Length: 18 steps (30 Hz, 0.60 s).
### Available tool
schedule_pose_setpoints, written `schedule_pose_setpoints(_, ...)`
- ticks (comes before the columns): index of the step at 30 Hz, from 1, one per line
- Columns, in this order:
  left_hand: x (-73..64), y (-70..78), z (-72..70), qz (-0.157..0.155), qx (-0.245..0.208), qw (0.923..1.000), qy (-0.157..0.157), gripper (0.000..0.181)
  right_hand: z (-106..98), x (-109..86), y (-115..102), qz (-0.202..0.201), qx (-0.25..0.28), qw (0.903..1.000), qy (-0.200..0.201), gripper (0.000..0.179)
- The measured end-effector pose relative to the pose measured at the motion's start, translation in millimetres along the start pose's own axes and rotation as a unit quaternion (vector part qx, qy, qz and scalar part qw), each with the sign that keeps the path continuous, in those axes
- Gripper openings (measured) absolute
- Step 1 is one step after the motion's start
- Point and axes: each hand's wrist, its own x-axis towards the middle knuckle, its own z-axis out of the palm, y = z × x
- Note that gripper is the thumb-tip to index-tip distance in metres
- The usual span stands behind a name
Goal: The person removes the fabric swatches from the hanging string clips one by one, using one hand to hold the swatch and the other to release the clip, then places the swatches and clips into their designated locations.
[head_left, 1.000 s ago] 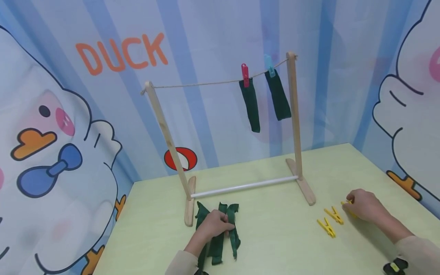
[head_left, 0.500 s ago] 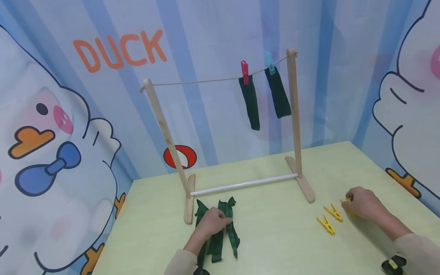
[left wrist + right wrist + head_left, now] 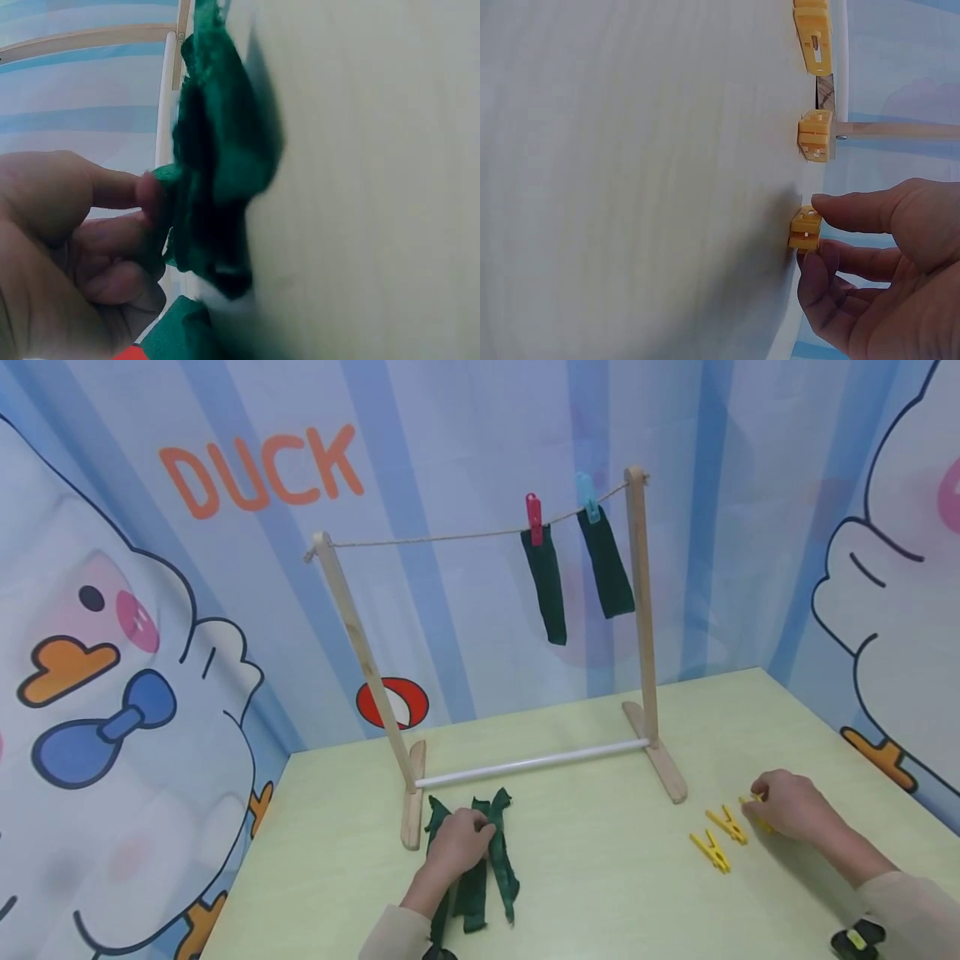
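Observation:
My left hand (image 3: 462, 842) is over dark green cloth strips lying side by side on the table. In the left wrist view its thumb (image 3: 116, 187) and fingertips pinch a fold of green cloth (image 3: 169, 176); a rumpled cloth strip (image 3: 225, 127) lies just beyond. The right-hand cloth strip (image 3: 502, 860) lies beside the hand, and the middle one (image 3: 471, 897) is partly under it. At the right, my right hand (image 3: 795, 806) pinches a yellow clothespin (image 3: 805, 229) between thumb and fingers, low at the tabletop. Two more yellow clothespins, one nearer (image 3: 726, 825) and one farther left (image 3: 709, 852), lie alongside.
A wooden drying rack (image 3: 651, 627) with a cord (image 3: 427, 538) stands at the back. From the cord hang two green cloth strips, under a red clothespin (image 3: 534, 518) and a light blue clothespin (image 3: 588, 500). A white bar (image 3: 532, 764) joins the rack's feet.
The left hand has shifted slightly left. The right-hand cloth strip has moved left and straightened, its far end no longer folded over. My right hand has hardly moved at the clothespin.

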Motion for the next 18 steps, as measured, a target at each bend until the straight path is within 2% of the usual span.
schedule_pose_setpoints(8,-1.1,-0.6,-2.4,-0.007,0.011,0.9999,-0.003,0.016,-0.3,-1.3,-1.0,0.0,0.004,1.0,0.002,0.041)
schedule_pose_setpoints(14,-1.0,-0.8,-1.0,-0.017,0.037,0.999,0.016,0.036,0.7,-1.7,0.2,0.001,0.007,1.0,0.001,0.039)
schedule_pose_setpoints(18,-0.3,-1.1,-0.2,-0.018,0.05,0.9985,0.017,0.044,0.3,-2.7,0.1,-0.002,0.01,0.9999,0.004,0.04)
